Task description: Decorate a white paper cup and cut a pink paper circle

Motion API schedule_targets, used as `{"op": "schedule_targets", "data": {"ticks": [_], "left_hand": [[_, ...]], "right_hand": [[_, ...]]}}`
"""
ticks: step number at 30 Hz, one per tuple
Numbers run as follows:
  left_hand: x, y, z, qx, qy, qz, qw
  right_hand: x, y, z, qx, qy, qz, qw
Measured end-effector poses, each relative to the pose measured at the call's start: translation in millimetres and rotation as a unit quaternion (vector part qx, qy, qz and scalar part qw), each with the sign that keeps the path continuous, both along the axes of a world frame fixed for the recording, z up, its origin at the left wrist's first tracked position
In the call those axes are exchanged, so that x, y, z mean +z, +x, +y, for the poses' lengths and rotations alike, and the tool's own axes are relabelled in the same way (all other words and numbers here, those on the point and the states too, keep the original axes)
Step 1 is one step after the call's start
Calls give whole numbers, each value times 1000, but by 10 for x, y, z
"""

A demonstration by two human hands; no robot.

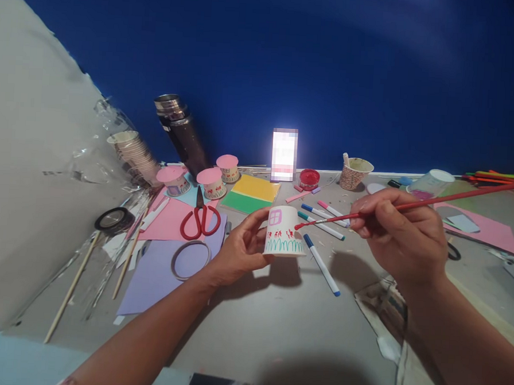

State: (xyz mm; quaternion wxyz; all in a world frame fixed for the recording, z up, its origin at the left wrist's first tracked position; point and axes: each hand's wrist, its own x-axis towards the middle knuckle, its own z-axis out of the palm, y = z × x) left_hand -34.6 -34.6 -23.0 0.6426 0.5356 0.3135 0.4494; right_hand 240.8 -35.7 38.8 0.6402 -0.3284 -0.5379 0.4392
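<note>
Flanking the held cup [286, 231] lie markers [322, 266] and scissors [203, 217].

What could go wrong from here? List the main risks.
The right hand holds a paintbrush with red paint on its tip; a slip might smear the drawn window on the paper cup.
The left hand holds the cup from the side; its grip could shift mid-stroke.
Paint might drip onto the blue marker lying nearby.

At one o'clock a screen [284, 154] is glaring white; at five, soft shadow is darkening the table [241, 329].
</note>
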Motion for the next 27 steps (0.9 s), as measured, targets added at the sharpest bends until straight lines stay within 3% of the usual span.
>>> {"op": "schedule_targets", "data": {"ticks": [16,27], "left_hand": [[29,-8,-7,10,-22,-35,999],[76,-8,-19,-10,-46,-41,998]], "right_hand": [[72,30,-22,-10,-4,3,1000],[12,-3,-31,20,-13,-14,1000]]}}
